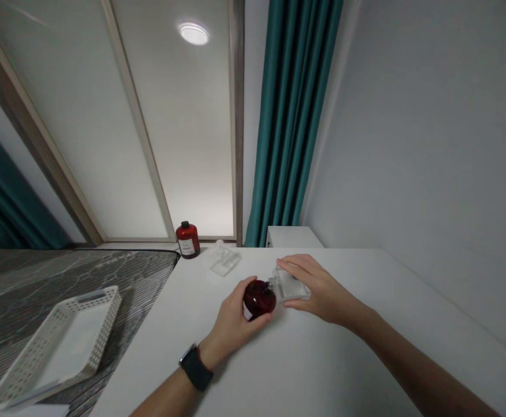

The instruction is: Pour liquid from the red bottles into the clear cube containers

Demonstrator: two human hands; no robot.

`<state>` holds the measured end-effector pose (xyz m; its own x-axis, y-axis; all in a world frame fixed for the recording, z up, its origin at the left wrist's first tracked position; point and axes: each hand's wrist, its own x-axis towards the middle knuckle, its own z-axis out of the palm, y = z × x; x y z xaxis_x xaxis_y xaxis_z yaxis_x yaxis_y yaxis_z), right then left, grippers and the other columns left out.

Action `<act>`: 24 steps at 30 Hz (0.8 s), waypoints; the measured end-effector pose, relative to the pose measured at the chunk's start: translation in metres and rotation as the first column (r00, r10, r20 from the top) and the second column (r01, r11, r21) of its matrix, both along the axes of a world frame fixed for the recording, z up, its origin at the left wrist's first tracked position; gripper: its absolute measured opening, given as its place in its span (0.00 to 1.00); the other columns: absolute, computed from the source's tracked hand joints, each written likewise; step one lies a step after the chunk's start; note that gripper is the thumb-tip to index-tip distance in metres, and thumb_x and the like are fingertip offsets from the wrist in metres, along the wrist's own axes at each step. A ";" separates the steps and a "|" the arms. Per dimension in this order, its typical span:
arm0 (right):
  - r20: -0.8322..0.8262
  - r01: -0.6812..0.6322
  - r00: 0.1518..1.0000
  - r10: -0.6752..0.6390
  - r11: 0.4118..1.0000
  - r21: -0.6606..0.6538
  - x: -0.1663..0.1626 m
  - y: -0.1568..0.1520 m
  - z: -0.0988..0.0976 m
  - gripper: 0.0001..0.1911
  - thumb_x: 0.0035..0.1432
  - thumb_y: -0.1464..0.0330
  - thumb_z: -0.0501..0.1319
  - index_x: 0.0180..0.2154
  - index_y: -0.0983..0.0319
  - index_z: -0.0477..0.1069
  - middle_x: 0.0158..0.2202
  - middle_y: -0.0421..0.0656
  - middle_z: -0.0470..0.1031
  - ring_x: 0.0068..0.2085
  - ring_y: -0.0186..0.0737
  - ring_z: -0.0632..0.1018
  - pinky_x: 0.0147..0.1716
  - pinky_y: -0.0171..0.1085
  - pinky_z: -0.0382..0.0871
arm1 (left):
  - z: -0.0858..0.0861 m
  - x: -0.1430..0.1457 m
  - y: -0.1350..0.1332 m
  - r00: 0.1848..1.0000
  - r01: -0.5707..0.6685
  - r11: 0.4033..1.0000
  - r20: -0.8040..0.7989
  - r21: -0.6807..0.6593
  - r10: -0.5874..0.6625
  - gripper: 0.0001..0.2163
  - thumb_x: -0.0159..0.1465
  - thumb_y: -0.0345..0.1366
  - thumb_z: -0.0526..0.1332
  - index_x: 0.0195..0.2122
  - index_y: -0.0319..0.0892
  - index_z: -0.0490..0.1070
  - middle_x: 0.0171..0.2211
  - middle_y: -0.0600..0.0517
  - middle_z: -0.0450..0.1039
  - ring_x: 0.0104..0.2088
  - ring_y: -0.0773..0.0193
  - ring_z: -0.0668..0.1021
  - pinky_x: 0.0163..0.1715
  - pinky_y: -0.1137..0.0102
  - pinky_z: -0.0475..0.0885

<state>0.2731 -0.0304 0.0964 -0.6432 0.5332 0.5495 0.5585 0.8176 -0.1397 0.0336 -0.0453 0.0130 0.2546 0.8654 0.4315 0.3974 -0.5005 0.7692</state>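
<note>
My left hand point(235, 315) wraps round a dark red bottle point(260, 297), which shows a white label at its lower left. In my right hand point(316, 288) is a clear, flat-sided bottle point(288, 285), tilted over on its side. Its neck meets the mouth of the red bottle; whether liquid passes between them I cannot make out. Beyond my hands, a clear flat bottle point(225, 263) with a whitish stopper lies on the white table point(322, 359). At the table's far left corner stands a second red bottle point(187, 240) with a black cap and a white label.
A white perforated basket point(94, 347) rests on the grey patterned bed point(135, 278) left of the table. Past the far edge is a low white cabinet point(294, 236), with a teal curtain point(296, 116) behind it. A bare wall point(430, 145) runs along the right.
</note>
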 end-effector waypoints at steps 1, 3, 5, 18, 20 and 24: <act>0.003 0.001 1.000 -0.001 1.000 0.003 0.000 0.000 0.000 0.43 0.51 0.66 0.73 0.65 0.61 0.59 0.57 0.55 0.72 0.57 0.55 0.72 0.57 0.55 0.69 | 0.000 0.000 0.000 1.000 0.000 1.000 0.003 -0.001 0.000 0.31 0.56 0.37 0.68 0.60 0.42 0.61 0.56 0.42 0.71 0.55 0.50 0.75 0.57 0.55 0.70; 0.009 0.000 1.000 0.000 1.000 0.008 0.000 0.000 0.001 0.43 0.51 0.66 0.74 0.65 0.61 0.59 0.57 0.55 0.72 0.57 0.55 0.72 0.57 0.55 0.69 | 0.000 0.000 0.000 1.000 -0.001 1.000 0.009 -0.004 0.001 0.31 0.56 0.37 0.68 0.60 0.41 0.61 0.56 0.42 0.71 0.55 0.50 0.75 0.57 0.55 0.69; 0.011 -0.003 1.000 0.003 1.000 0.016 0.000 0.000 0.001 0.43 0.52 0.66 0.73 0.65 0.60 0.58 0.57 0.55 0.72 0.58 0.55 0.72 0.57 0.55 0.69 | 0.000 0.001 0.001 1.000 0.000 1.000 0.014 -0.010 0.000 0.31 0.56 0.37 0.68 0.60 0.41 0.61 0.56 0.42 0.71 0.55 0.50 0.75 0.57 0.55 0.69; 0.019 -0.011 1.000 0.010 0.999 0.043 0.000 0.001 0.002 0.45 0.50 0.67 0.74 0.66 0.59 0.57 0.57 0.53 0.72 0.57 0.54 0.71 0.57 0.54 0.70 | -0.004 -0.001 0.004 0.998 0.043 0.999 0.048 -0.021 -0.042 0.31 0.56 0.38 0.68 0.60 0.41 0.61 0.57 0.41 0.70 0.57 0.48 0.74 0.59 0.53 0.67; 0.018 -0.007 1.000 0.007 0.999 0.036 0.000 0.000 0.002 0.45 0.51 0.67 0.74 0.66 0.58 0.57 0.57 0.53 0.72 0.58 0.54 0.71 0.57 0.54 0.70 | -0.004 -0.001 0.003 0.998 0.047 0.998 0.045 -0.033 -0.045 0.31 0.56 0.38 0.68 0.60 0.41 0.60 0.57 0.41 0.70 0.57 0.48 0.73 0.59 0.53 0.67; 0.021 -0.014 1.000 0.014 0.999 0.030 0.000 0.001 0.002 0.45 0.50 0.67 0.74 0.66 0.59 0.58 0.57 0.53 0.72 0.58 0.54 0.71 0.57 0.54 0.70 | -0.003 -0.002 0.003 0.997 0.055 0.997 0.055 -0.048 -0.053 0.31 0.56 0.37 0.69 0.60 0.41 0.60 0.58 0.40 0.69 0.57 0.48 0.73 0.59 0.53 0.67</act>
<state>0.2734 -0.0299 0.0985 -0.6618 0.5074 0.5518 0.5494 0.8291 -0.1035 0.0319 -0.0427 0.0098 0.2793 0.8717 0.4026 0.3284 -0.4807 0.8130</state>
